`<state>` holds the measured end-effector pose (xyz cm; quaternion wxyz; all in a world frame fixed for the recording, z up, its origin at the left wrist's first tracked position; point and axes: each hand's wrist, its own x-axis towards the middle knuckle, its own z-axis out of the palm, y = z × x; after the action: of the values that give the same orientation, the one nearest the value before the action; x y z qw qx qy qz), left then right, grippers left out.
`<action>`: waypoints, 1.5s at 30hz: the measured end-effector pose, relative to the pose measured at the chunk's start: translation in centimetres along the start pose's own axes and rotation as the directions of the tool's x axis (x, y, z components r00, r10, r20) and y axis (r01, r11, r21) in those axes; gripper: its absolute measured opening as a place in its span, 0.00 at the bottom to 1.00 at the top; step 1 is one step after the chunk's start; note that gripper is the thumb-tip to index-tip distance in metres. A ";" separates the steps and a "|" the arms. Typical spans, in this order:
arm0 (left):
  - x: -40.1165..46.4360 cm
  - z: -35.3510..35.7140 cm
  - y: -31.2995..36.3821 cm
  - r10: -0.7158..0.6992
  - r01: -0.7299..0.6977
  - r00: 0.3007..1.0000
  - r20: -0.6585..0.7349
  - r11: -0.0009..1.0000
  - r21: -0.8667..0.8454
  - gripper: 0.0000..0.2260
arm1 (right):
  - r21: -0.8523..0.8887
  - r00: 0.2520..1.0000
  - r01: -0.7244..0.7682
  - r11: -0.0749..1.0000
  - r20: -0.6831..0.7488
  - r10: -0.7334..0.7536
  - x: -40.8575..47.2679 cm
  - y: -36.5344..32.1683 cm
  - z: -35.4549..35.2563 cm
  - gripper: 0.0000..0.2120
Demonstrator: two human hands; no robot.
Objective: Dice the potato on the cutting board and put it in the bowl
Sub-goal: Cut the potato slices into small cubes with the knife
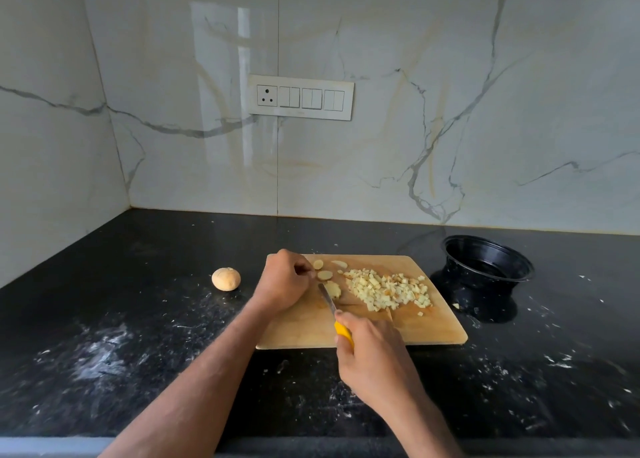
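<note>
A wooden cutting board (408,329) lies on the black counter. A pile of diced potato (389,288) covers its middle and right part. Several potato slices (325,275) lie near its back left corner. My right hand (372,357) grips a knife (328,297) by its yellow handle, the blade lying against a potato slice (334,288). My left hand (284,281) rests curled on the board's left edge beside that slice; its fingertips are hidden, so I cannot tell whether they hold anything. The black bowl (486,260) stands right of the board with nothing visible inside.
A whole unpeeled potato piece (226,278) sits on the counter left of the board. White specks and smears dot the dark counter (138,336). A marble wall with a switch panel (300,97) rises behind. A stray potato bit (456,306) lies by the bowl.
</note>
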<state>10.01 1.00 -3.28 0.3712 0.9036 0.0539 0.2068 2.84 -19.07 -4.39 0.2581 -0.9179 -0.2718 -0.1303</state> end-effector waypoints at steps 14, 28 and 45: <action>0.7 2.0 0.5 0.055 -0.144 0.979 0.198 0.872 0.469 0.18 | -0.035 0.985 -0.103 0.994 -0.143 0.097 0.6 1.7 -0.1 0.19; -0.3 -0.8 0.8 0.144 -0.179 0.940 0.310 0.980 0.087 0.09 | -0.097 0.981 -0.035 0.995 -0.192 0.016 0.3 1.4 0.3 0.17; 0.1 0.3 1.0 -0.073 0.058 0.996 0.048 0.964 0.260 0.11 | -0.059 0.987 -0.050 0.997 -0.153 0.041 1.6 -0.5 1.0 0.18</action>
<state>10.16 0.11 -2.72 0.2585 0.9475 0.0997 0.1597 3.93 -17.49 -4.44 0.2521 -0.9189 -0.2261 -0.2024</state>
